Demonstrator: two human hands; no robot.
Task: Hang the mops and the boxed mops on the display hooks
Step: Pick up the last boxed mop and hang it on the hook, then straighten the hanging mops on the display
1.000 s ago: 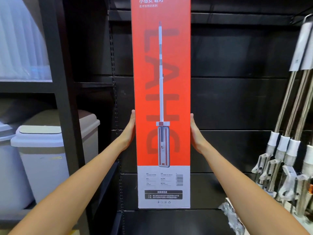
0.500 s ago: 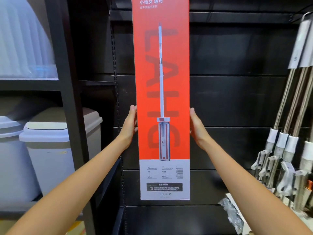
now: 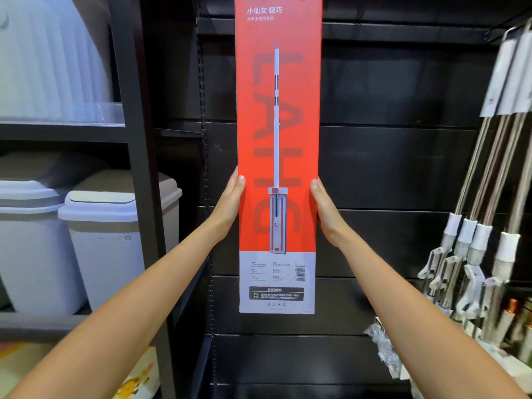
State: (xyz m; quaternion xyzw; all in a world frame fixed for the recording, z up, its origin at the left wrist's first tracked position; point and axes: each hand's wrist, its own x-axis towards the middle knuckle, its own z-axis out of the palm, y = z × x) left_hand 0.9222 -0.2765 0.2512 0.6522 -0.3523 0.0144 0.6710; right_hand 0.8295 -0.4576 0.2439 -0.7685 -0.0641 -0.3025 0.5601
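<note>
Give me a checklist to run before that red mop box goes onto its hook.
1. Grip: left hand and right hand hold the boxed mop by its side edges: ok.
2. Box upright: ok.
3. Box's top and hang hole: cannot tell, cut off above the frame.
4. Free hook on the black back panel: cannot tell, none in view.
5. Clearance from the hanging mops on the right: ok, apart.
</note>
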